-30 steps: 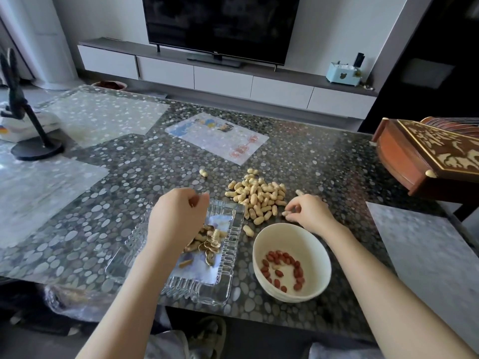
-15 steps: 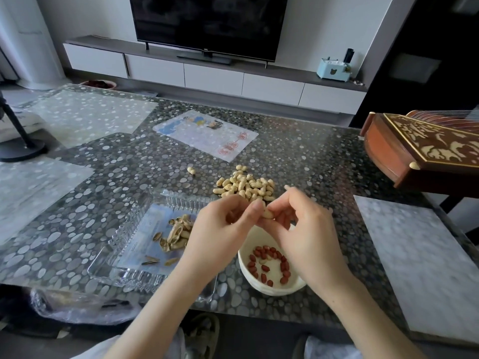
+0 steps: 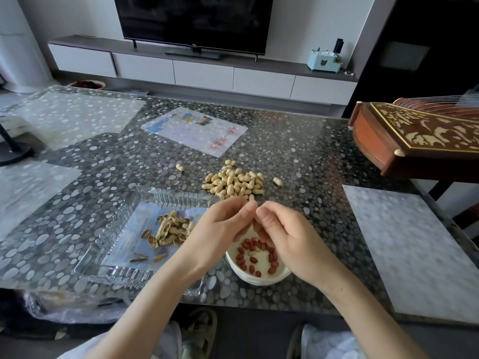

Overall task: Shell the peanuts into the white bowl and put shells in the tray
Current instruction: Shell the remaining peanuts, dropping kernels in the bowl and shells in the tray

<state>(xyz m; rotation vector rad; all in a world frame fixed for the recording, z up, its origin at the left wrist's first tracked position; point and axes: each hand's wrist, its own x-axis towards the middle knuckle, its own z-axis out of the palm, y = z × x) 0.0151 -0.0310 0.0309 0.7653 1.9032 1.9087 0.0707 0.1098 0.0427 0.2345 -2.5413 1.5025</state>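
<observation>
I am keeping the white bowl (image 3: 259,280) nearest, directly under both hands, so any freed kernel should be landing inside. The left hand (image 3: 220,225) and right hand (image 3: 283,230) are pinching 1 peanut, mostly hidden. Shells (image 3: 169,230) are lying in the tray (image 3: 103,238) alongside; the unshelled pile (image 3: 234,182) is sitting beyond.

Over the far rim of the white bowl (image 3: 259,280), the left hand (image 3: 220,225) and right hand (image 3: 283,235) meet fingertip to fingertip, pinching a peanut (image 3: 254,207) mostly hidden by the fingers. Red kernels (image 3: 259,252) lie in the bowl. At the bowl's 9 o'clock, just beside it, a glass tray (image 3: 108,244) holds empty shells (image 3: 171,230). At 12 o'clock from the hands, a pile of unshelled peanuts (image 3: 234,182) sits on the pebble-patterned bench (image 3: 305,156), with one stray at its 10 o'clock and another at 3 o'clock.
</observation>
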